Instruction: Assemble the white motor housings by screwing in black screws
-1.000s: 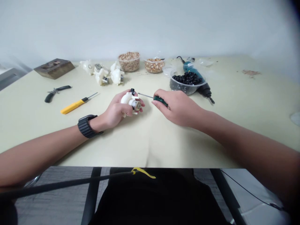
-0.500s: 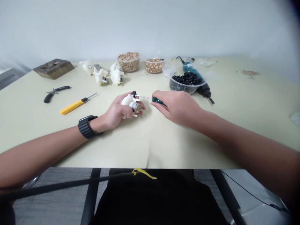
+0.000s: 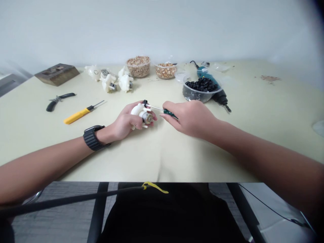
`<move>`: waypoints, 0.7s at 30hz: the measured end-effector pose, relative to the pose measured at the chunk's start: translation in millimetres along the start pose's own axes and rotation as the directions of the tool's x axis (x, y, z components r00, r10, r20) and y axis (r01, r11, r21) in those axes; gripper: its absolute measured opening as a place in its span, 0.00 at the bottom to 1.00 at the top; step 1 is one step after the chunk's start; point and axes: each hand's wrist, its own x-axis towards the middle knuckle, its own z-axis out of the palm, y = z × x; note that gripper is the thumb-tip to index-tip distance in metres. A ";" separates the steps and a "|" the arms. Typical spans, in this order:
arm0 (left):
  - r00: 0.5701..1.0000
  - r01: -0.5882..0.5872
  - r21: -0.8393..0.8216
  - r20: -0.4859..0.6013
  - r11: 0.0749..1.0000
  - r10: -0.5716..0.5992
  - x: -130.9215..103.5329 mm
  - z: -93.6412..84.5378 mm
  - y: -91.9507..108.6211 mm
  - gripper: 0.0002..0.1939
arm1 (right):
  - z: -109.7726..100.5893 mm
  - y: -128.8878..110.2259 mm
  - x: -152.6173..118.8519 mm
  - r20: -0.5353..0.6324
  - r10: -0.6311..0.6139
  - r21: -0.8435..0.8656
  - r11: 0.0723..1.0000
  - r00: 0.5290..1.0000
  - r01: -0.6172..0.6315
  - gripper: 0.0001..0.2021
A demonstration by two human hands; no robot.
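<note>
My left hand (image 3: pixel 126 120) is closed around a white plastic pump-like part with a small round metal motor (image 3: pixel 147 117) set in it. A small black clip-like piece (image 3: pixel 145 103) sits at the part's upper end. In my right hand (image 3: pixel 191 117) is a screwdriver (image 3: pixel 170 113) with a dark green handle, gripped between thumb and fingers. Its thin metal shaft points left, and the tip meets the black piece or lies right beside it; the exact contact is too small to tell. The fingers of my left hand are partly hidden behind the white part.
Left on the table are a yellow-handled screwdriver (image 3: pixel 77 115), pliers (image 3: pixel 59 100) and a metal block (image 3: pixel 57 74). Several white motor units (image 3: pixel 124 83) stand behind. Two tubs (image 3: pixel 138 67) hold small tan pieces. A bowl of black pieces (image 3: pixel 201 88) stands against a teal power tool (image 3: pixel 222 97).
My right hand has shifted slightly left and down, and the green handle tilts a little more. My left hand keeps its hold on the white part; the view has moved slightly.
</note>
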 end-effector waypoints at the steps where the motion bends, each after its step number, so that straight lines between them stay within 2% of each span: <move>1: 1.000 -0.007 0.012 0.007 1.000 0.007 0.0 -0.9 -1.0 0.21 | 0.2 -0.7 0.5 0.001 0.008 0.015 1.000 1.000 -0.008 0.19; 6: 1.000 -0.027 0.043 0.011 0.999 0.026 0.6 -3.5 -3.5 0.21 | 1.7 -3.2 1.3 -0.028 0.004 0.074 0.997 1.000 -0.002 0.16; 11: 0.999 -0.005 0.101 -0.033 0.995 0.008 -1.0 2.7 1.4 0.19 | 1.9 -11.1 -0.9 -0.057 -0.071 -0.100 0.993 0.996 0.065 0.17; 14: 0.998 -0.008 0.124 -0.057 0.992 0.015 -3.9 8.1 4.7 0.19 | 0.8 -15.6 0.3 -0.047 -0.086 -0.141 0.987 0.995 0.079 0.18; 17: 0.997 -0.013 0.156 -0.077 0.988 0.025 -7.0 10.8 5.6 0.19 | 1.1 -16.8 4.5 -0.045 -0.036 -0.040 0.999 0.998 0.034 0.18; 21: 0.994 -0.001 0.200 -0.103 0.980 0.022 -10.0 9.6 2.4 0.20 | 2.4 -13.7 10.5 -0.071 0.042 0.314 0.949 0.997 -0.018 0.16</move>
